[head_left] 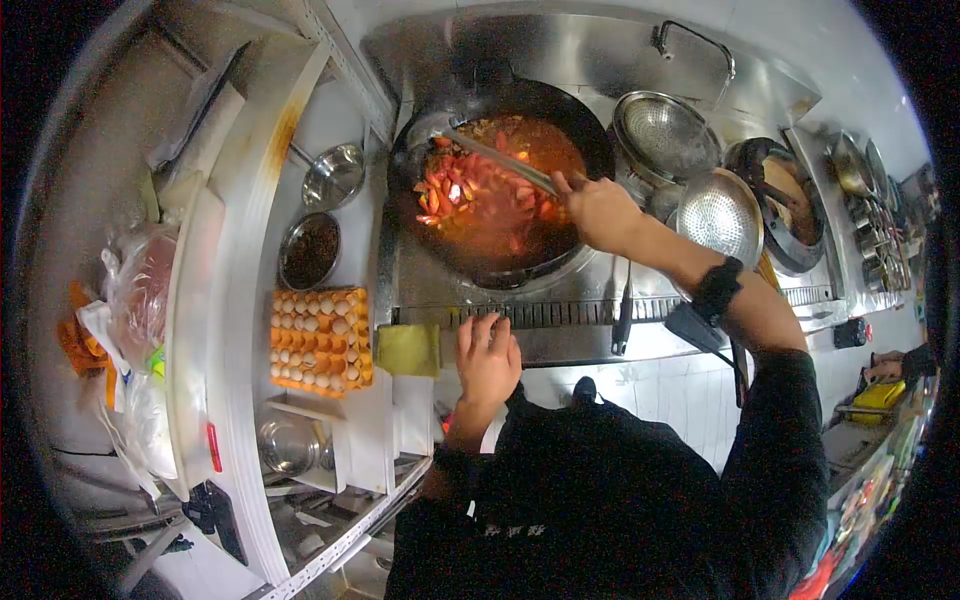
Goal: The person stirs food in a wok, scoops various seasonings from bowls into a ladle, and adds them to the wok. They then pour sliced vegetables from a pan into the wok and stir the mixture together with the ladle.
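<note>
My right hand (604,216) is wrapped round the handle of a long metal ladle (505,160) that slants across the wok. The ladle's bowl rests at the upper left of the large black wok (598,130). Inside the wok, red tomato pieces (455,190) sit in a reddish-orange broth, with some steam over it. My left hand (488,358) holds nothing; its fingers are stretched toward the slotted front edge of the stove (570,315). Just left of that hand lies a folded yellow-green cloth (408,350).
At left stand a tray of eggs (320,340), a bowl of dark seasoning (310,252) and a small metal pan (333,176). Perforated strainers (720,220) and a second wok (780,195) are at right. A person's hand (884,368) shows at far right.
</note>
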A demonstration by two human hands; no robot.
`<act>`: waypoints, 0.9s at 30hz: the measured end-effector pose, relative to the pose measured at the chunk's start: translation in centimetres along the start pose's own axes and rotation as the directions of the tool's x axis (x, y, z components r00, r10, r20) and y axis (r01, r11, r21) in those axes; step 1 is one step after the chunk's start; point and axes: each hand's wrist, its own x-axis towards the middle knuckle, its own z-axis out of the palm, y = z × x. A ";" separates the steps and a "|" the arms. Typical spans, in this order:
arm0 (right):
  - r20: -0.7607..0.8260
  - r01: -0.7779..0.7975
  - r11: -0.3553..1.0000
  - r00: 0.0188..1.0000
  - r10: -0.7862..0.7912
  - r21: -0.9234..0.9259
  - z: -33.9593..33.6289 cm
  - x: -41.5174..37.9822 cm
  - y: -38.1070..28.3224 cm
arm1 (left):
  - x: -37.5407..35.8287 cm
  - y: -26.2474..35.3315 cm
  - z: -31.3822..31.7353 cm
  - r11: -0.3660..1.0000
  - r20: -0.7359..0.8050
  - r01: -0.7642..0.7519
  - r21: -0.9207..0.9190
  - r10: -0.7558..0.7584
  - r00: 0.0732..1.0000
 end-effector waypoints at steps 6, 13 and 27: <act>0.241 -0.002 0.986 0.970 0.043 -0.169 0.3 -1.2 2.9 | 0.7 0.3 0.0 1.000 0.002 0.007 0.005 -0.007 1.000; 0.202 -0.094 0.991 0.973 0.112 -0.094 -1.2 -8.3 4.3 | 2.0 0.6 0.1 1.000 0.041 -0.003 0.002 0.003 0.999; 0.112 -0.109 0.994 0.988 0.106 0.020 -5.3 -21.1 5.2 | 3.8 1.0 0.9 0.990 0.109 -0.011 0.140 -0.004 0.994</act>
